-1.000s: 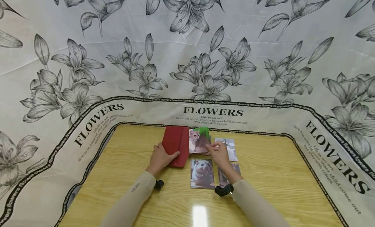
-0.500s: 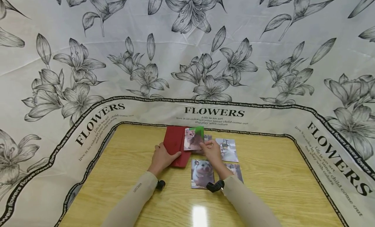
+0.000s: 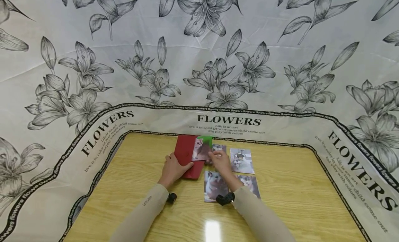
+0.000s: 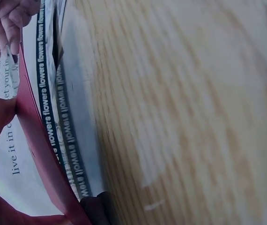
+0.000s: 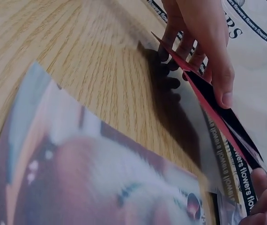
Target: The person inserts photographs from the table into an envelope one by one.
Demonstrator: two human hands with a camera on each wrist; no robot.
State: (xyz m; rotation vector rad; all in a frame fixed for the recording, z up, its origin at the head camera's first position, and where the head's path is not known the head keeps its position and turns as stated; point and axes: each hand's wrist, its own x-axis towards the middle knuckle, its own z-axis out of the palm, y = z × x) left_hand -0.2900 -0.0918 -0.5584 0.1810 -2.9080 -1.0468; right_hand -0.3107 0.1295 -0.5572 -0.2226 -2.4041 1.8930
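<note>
My left hand (image 3: 173, 168) grips the red envelope (image 3: 184, 150) by its near left side, thumb on the front, fingers behind. In the right wrist view the envelope (image 5: 213, 117) is tilted up off the table, its mouth parted. My right hand (image 3: 222, 163) pinches the lower right corner of a cat photo card (image 3: 199, 151). A green card (image 3: 208, 140) shows behind that photo. Both overlap the envelope's right side; how deep they sit inside is hidden. The left wrist view shows the envelope (image 4: 35, 136) edge-on.
Several animal photo cards lie right of the envelope: a hamster card (image 3: 214, 186), one below the right forearm (image 3: 250, 184), one at the right (image 3: 243, 160), and one partly behind the right hand (image 3: 220, 149). A flower-printed cloth (image 3: 227, 124) borders the wooden table (image 3: 286, 186).
My right hand has moved left with the cat photo and green card, from beside the envelope to over its right side. The card behind them is more exposed. My left hand keeps its grip.
</note>
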